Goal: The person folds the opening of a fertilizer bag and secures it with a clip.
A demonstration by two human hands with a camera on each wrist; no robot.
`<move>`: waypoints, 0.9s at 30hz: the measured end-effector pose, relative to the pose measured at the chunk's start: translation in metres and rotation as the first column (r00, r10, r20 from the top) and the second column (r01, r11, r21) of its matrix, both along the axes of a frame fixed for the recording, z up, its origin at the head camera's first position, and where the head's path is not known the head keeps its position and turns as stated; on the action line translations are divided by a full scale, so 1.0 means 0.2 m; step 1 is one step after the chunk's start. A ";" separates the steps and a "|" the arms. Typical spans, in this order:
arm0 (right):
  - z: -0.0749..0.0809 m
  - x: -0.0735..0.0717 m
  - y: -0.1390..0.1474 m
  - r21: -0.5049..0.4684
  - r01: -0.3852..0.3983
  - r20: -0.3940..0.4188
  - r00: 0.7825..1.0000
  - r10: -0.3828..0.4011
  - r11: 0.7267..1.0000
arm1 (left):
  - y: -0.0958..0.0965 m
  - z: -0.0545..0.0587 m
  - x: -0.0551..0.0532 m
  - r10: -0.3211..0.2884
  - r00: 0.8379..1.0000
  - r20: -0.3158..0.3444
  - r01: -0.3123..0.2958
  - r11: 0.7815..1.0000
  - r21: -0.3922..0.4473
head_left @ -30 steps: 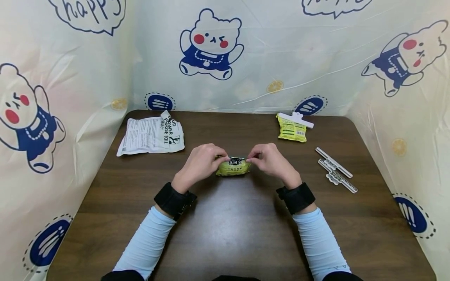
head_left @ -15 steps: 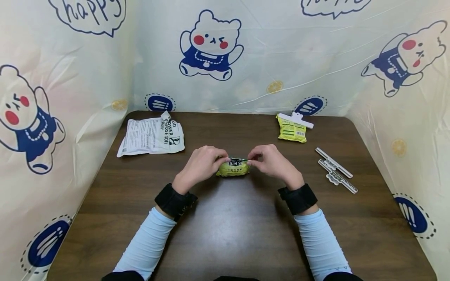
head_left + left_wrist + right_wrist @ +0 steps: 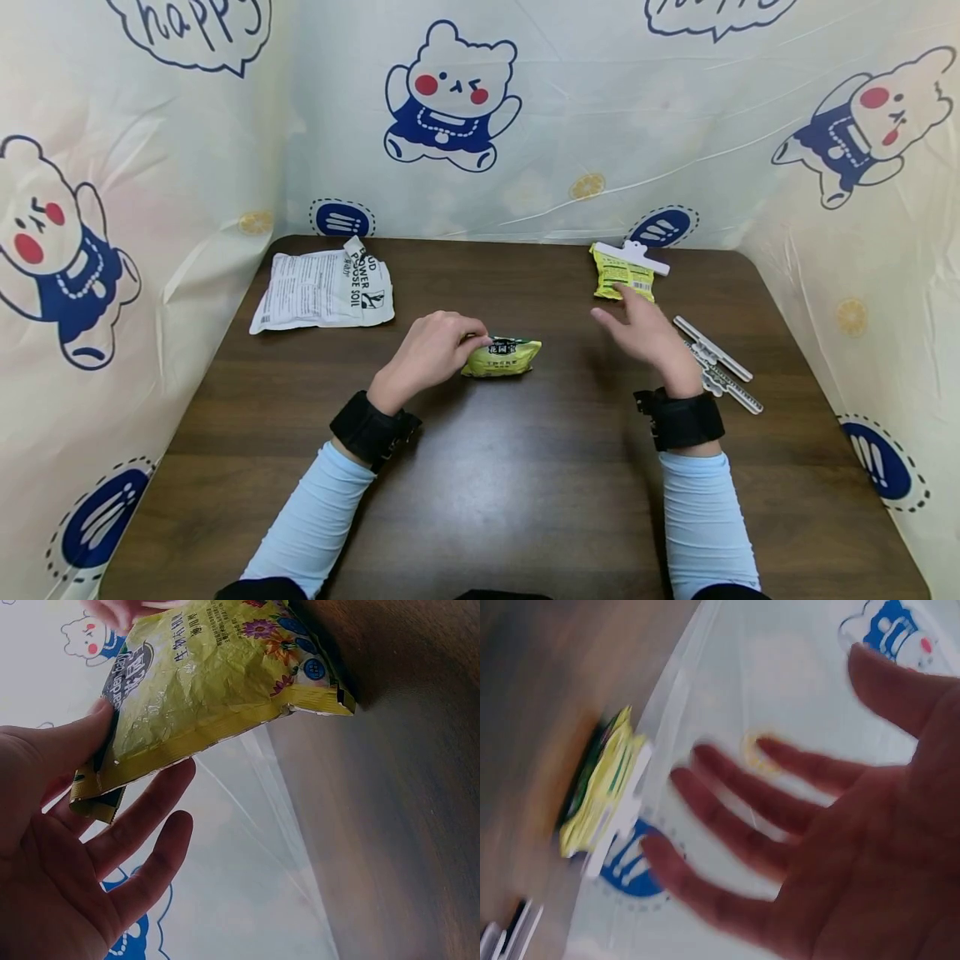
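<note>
A yellow-green packet [image 3: 502, 362] with dark lettering along its top stands at the middle of the table. My left hand [image 3: 431, 350] pinches its folded top left corner, thumb on the printed face; in the left wrist view the packet [image 3: 195, 697] looks puffed, with flowers printed near its base. Fingers spread, my right hand [image 3: 643, 333] is off that packet and holds nothing. It hovers between a second yellow packet [image 3: 617, 273], closed by a white clip [image 3: 651, 260], and two loose sealing clips [image 3: 738, 368] at the right.
A white bag [image 3: 315, 292] printed with soil wording lies at the back left of the brown table [image 3: 495, 483]. A patterned curtain [image 3: 570, 100] encloses the back and both sides.
My right hand has let go of the packet's right corner and moved right and away from me, its fingers opening. My left hand keeps its pinch in place.
</note>
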State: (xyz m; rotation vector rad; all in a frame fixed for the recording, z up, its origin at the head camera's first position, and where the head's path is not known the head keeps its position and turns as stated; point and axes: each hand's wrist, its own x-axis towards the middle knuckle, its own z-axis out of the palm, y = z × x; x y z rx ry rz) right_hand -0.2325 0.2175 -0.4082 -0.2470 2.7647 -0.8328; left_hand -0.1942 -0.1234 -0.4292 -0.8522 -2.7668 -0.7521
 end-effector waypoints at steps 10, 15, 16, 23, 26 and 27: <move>-0.07 -0.01 0.25 0.200 0.300 0.082 0.943 -0.321 0.933 | 0.00 -0.01 0.00 0.001 1.000 0.013 -0.001 1.000 0.005; -0.11 -0.02 0.32 0.240 0.320 0.167 0.916 -0.364 0.916 | 0.00 0.00 0.00 -0.004 1.000 0.011 0.004 1.000 0.007; -0.12 -0.03 0.32 0.252 0.314 0.185 0.913 -0.364 0.915 | 0.00 0.00 0.00 -0.004 1.000 0.013 0.004 1.000 0.007; -0.19 -0.06 0.34 0.301 0.235 0.243 0.918 -0.313 0.924 | 0.00 0.00 0.00 -0.002 1.000 0.019 0.002 1.000 0.002; -0.20 -0.07 0.33 0.294 0.219 0.230 0.928 -0.292 0.930 | 0.00 0.00 0.00 -0.003 1.000 0.019 0.003 1.000 0.000; -0.20 -0.07 0.32 0.290 0.215 0.224 0.932 -0.285 0.932 | 0.00 0.00 0.00 -0.002 1.000 0.019 0.002 1.000 -0.002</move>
